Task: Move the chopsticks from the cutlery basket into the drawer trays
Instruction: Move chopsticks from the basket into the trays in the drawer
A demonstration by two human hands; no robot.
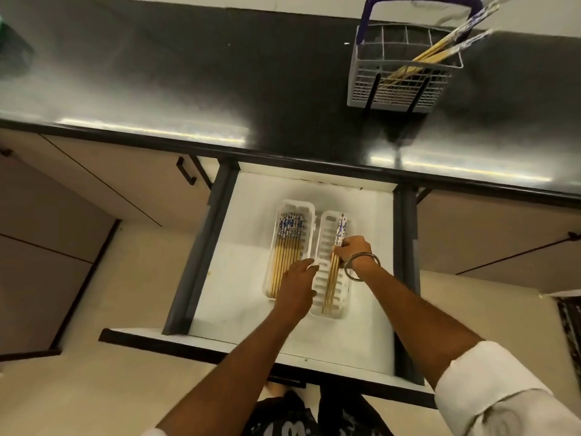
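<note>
Down in the open drawer, right hand has its fingers curled round a small bunch of chopsticks, gripping near the patterned end. That bunch lies lengthwise in the right tray, blue-and-white tops pointing toward the counter, plain wooden tips toward the person. Exact count in the grip: can't tell. Metal bangle sits on that wrist; white sleeve rolled up the forearm.

Left hand is flat-ish, fingers straight and close together, holding nothing. Fingertips reach the strip where the two trays meet, palm over the near end of the left tray. Whether it presses or just rests: can't tell.

Left tray holds a full row of chopsticks, laid parallel, patterned tops all at the far end. Both trays are white, slotted, side by side and touching or nearly so, roughly mid-drawer on the white drawer floor.

Up on the black countertop, well apart from the drawer, stands the grey wire-grid cutlery basket with a blue handle. A few chopsticks remain in it, leaning toward the right, patterned ends sticking out past the rim.

Beige cabinet fronts flank the drawer, dark pull handle on the left one.
</note>
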